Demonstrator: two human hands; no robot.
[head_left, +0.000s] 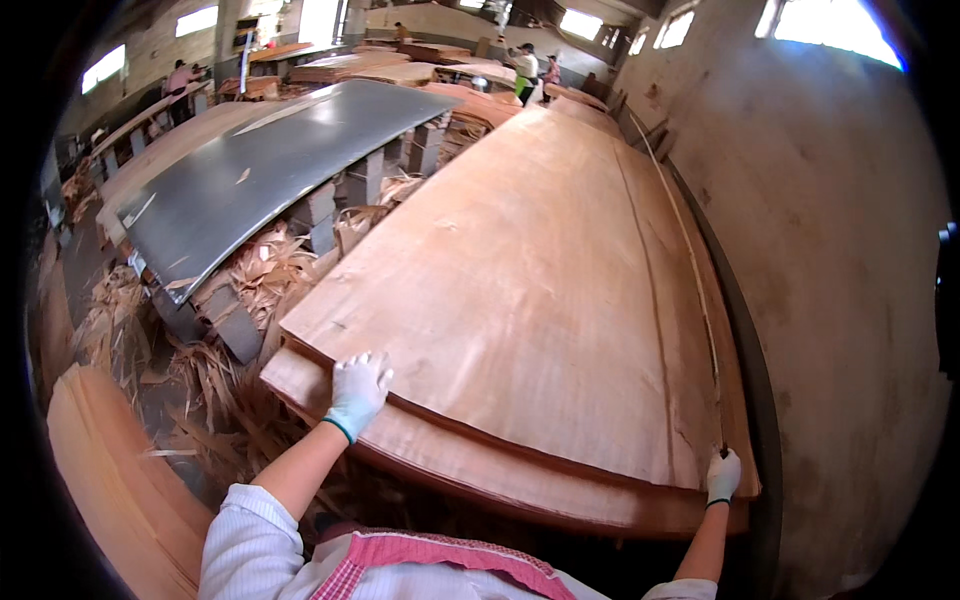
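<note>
Wood sheets (500, 290) look smooth and matt, the dark panel (290, 150) glossy.

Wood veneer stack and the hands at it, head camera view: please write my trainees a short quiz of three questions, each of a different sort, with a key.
1. Multiple choice. The left hand rests on:
A) the wall
B) the near edge of the veneer stack
C) the pink apron
2. True or false: the right hand is at the near end of the long thin strip.
3. Fill the gap: the dark-topped table stands to the ____ of the stack.

Key: 1 B; 2 true; 3 left.
</note>
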